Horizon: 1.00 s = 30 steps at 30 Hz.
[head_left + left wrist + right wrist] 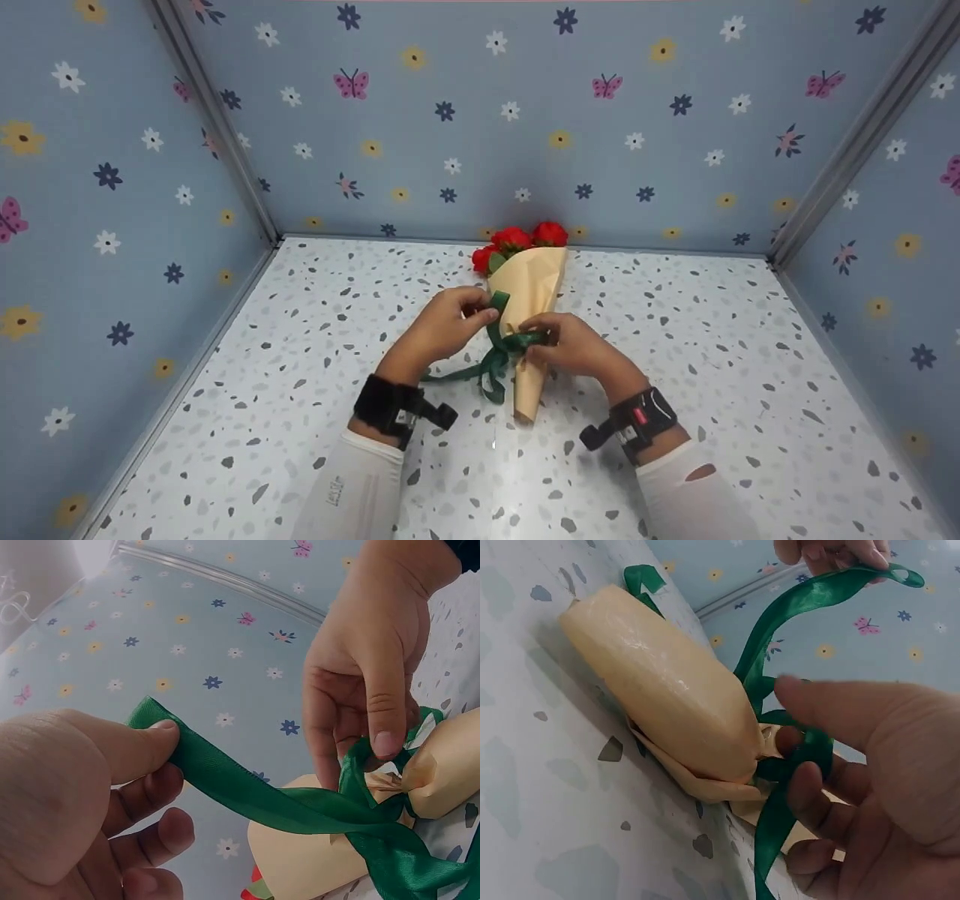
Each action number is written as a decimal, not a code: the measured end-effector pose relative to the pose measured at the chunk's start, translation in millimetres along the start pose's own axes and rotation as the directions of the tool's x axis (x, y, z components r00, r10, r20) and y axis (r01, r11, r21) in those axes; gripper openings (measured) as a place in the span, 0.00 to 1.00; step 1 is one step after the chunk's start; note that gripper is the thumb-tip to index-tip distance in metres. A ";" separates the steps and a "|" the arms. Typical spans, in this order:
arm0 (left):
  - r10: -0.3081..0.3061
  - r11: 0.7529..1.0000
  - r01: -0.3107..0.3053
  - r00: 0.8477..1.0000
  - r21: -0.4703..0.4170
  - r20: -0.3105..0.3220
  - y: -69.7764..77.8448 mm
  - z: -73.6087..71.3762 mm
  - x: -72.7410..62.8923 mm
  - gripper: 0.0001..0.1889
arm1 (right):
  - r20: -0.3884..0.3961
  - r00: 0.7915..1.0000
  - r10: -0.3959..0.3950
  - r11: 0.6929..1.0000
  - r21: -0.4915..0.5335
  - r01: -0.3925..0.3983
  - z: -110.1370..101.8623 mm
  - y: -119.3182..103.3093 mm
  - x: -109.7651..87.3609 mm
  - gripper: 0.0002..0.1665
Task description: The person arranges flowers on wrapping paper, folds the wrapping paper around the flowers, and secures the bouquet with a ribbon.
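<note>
A bouquet of red roses lies on the speckled table, wrapped in tan paper that narrows toward the near end. Round its narrow waist runs a green satin ribbon. My left hand, left of the wrapping, pinches one ribbon end between thumb and forefinger, and that strip stretches down to the waist. Close over the tie, my right hand holds a loop of the ribbon with curled fingers, as the right wrist view shows. Another ribbon tail trails on the table to the left.
A speckled white tabletop carries the bouquet. Blue flower-patterned panels enclose it at the back and both sides, with grey metal strips at the corners. The roses lie near the back panel. Both wrists wear black camera straps.
</note>
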<state>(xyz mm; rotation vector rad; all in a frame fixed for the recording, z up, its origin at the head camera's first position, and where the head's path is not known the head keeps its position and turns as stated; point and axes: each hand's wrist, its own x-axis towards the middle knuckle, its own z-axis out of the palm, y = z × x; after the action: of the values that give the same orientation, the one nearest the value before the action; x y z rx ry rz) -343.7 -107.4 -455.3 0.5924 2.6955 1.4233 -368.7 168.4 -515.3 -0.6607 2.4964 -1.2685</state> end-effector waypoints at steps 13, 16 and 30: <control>-0.012 1.000 0.012 1.000 -0.001 -0.017 -1.0 -1.7 -0.1 0.05 | 0.021 0.995 -0.097 0.901 -0.423 0.097 19.1 -54.8 -18.7 0.02; -0.005 1.000 0.005 1.000 0.000 -0.027 -2.4 -3.0 -0.3 0.05 | 0.093 0.990 -0.105 0.808 -0.572 0.140 44.6 -67.3 -19.7 0.05; 0.009 1.000 -0.009 1.000 -0.001 -0.029 -5.9 -5.8 -0.5 0.06 | 0.025 0.971 -0.239 0.516 -0.844 0.149 101.5 -72.5 -22.2 0.09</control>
<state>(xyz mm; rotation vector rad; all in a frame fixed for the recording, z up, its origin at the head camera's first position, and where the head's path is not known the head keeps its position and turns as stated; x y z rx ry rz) -346.3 -115.1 -456.7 0.5897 2.7172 1.4461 -286.4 72.2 -515.1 -1.1181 3.1147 0.0228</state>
